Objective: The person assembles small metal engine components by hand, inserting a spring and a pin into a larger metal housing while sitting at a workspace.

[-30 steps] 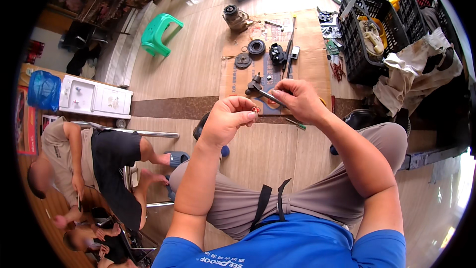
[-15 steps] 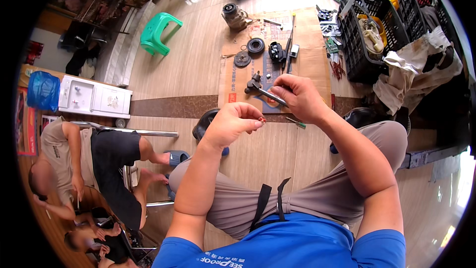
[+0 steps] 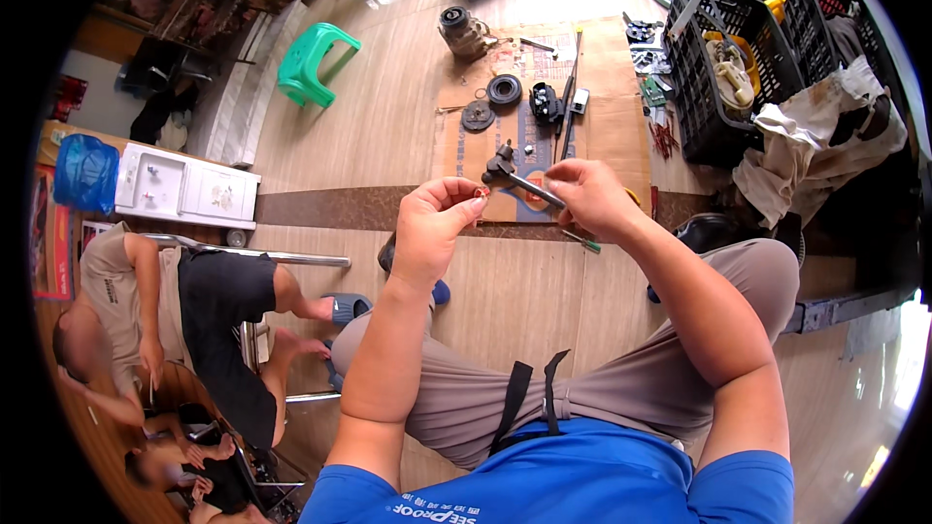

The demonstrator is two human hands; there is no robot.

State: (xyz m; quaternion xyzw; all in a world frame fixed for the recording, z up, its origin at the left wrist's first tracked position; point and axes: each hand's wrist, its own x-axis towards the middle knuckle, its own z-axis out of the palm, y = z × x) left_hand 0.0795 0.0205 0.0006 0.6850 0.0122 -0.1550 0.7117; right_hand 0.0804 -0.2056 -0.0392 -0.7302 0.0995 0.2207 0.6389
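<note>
My left hand (image 3: pixel 432 223) is raised in front of my lap, with thumb and forefinger pinching a small red ring-like part (image 3: pixel 482 192). My right hand (image 3: pixel 594 202) hovers over the end of a dark hammer's handle (image 3: pixel 534 190), its fingers curled with the tips close together. What those fingers hold, if anything, is hidden. Beneath both hands the hammer lies on a cardboard sheet (image 3: pixel 612 136). Farther back on that sheet are a black pulley-like ring (image 3: pixel 504 89), a grey disc (image 3: pixel 477 115) and a black part (image 3: pixel 546 103).
A metal cylindrical unit (image 3: pixel 466 34) stands at the sheet's far left. Black crates (image 3: pixel 723 68) with tools and rags line the right. A green-handled tool (image 3: pixel 586 243) lies near my feet. A green stool (image 3: pixel 318 63) stands left; a seated person (image 3: pixel 146 301) is lower left.
My left hand has moved up and slightly right with the small red part. My right hand has shifted a little right and down, leaving more of the hammer in sight.
</note>
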